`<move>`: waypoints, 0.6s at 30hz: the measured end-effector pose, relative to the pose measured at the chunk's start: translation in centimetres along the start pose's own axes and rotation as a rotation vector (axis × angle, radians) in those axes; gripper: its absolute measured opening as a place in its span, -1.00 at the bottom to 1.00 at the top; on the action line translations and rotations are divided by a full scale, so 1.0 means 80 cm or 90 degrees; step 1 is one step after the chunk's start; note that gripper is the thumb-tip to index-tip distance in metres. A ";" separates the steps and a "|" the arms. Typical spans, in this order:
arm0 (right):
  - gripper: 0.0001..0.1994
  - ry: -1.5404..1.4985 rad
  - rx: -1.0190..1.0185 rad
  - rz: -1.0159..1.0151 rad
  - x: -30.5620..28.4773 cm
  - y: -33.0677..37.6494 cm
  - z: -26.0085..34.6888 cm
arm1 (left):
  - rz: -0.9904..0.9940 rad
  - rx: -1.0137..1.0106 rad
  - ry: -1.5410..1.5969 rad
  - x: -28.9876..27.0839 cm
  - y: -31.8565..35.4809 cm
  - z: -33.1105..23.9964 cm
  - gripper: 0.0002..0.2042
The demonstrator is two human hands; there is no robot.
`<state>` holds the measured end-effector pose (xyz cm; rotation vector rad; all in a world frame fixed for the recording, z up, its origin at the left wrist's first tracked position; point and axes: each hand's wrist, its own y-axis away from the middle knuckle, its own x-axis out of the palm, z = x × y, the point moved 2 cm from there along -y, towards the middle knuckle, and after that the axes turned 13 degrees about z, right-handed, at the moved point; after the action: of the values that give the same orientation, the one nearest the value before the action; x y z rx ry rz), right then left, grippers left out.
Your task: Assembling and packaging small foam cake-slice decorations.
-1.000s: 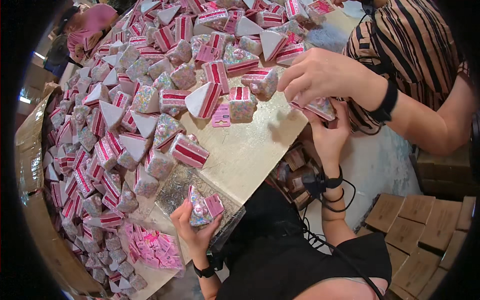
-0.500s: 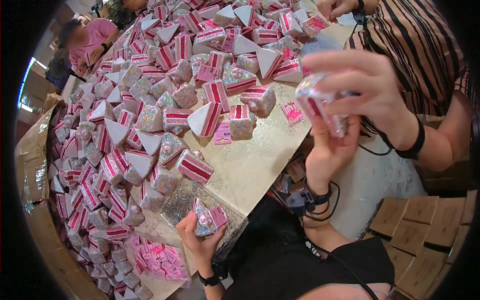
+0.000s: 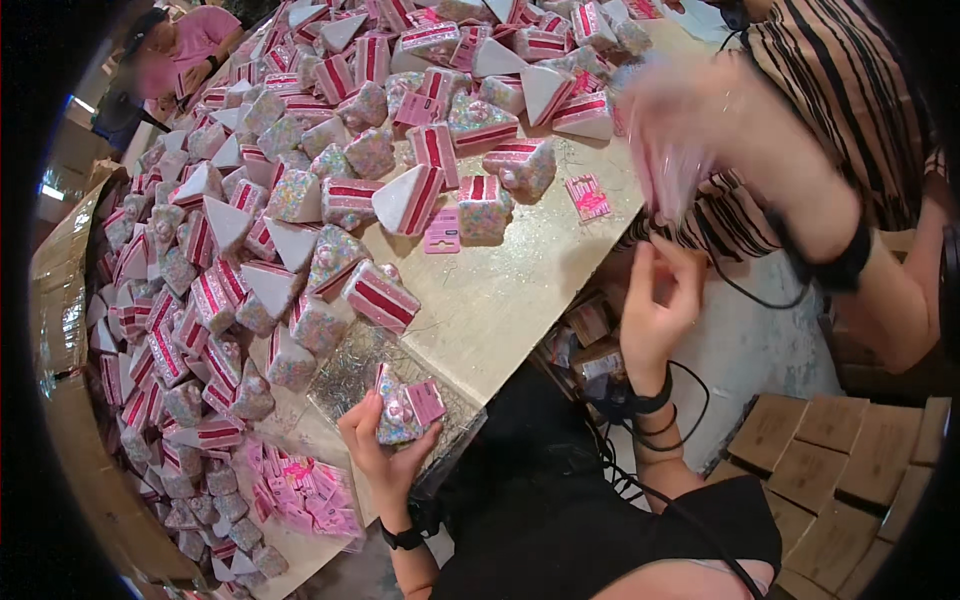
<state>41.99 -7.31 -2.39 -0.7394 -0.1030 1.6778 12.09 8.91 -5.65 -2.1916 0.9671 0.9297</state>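
A cake slice ornament, speckled with pastel sprinkles and carrying a pink card tag, is gripped in my left hand above the near table edge. My right hand hovers off the table's right edge, thumb and fingertips curled into a pinch; whatever is between them is too small to make out. Just above it, a co-worker's hand, smeared by motion, holds a clear plastic bag with pinkish contents. Which thing is inside cannot be told.
A large heap of cake slice ornaments covers the table's left and far side. A bag of pink tags lies near the front. Cartons are stacked at the right. A co-worker in a striped top and another in pink are beyond.
The co-worker's hand has lifted away from my right hand with the bagged ornament, blurring. My right hand has come apart from it. My left hand keeps its ornament.
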 end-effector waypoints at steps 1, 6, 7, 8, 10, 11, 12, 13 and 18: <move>-0.79 -0.001 -0.027 0.015 0.007 -0.005 0.005 | 0.002 0.002 0.006 0.001 0.000 -0.001 -0.21; -0.80 -0.145 -0.144 0.397 0.045 0.022 0.031 | -0.002 0.024 -0.007 -0.005 -0.005 -0.004 -0.22; -0.77 -0.177 -0.197 0.473 0.054 0.032 0.042 | -0.011 0.030 -0.002 -0.007 -0.007 -0.008 -0.23; -0.74 -0.211 -0.252 0.556 0.064 0.045 0.053 | -0.022 0.029 0.000 -0.009 -0.006 -0.013 -0.24; -0.57 -0.281 -0.308 0.697 0.074 0.069 0.070 | -0.038 0.034 0.008 -0.015 -0.007 -0.025 -0.25; -0.52 -0.291 -0.325 0.700 0.076 0.076 0.079 | -0.046 0.033 0.008 -0.018 -0.006 -0.032 -0.26; -0.47 -0.299 -0.340 0.703 0.076 0.081 0.090 | -0.051 0.033 0.011 -0.021 -0.004 -0.037 -0.27; -0.42 -0.307 -0.355 0.707 0.076 0.087 0.100 | -0.048 0.049 0.011 -0.023 -0.004 -0.043 -0.27; -0.48 -0.317 -0.314 0.746 0.074 0.111 0.110 | -0.092 0.102 -0.026 -0.028 0.001 -0.052 -0.28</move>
<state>29.49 -1.37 -1.86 -0.7667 -0.5247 3.0112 12.43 6.76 -1.45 -2.0689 0.8226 0.7990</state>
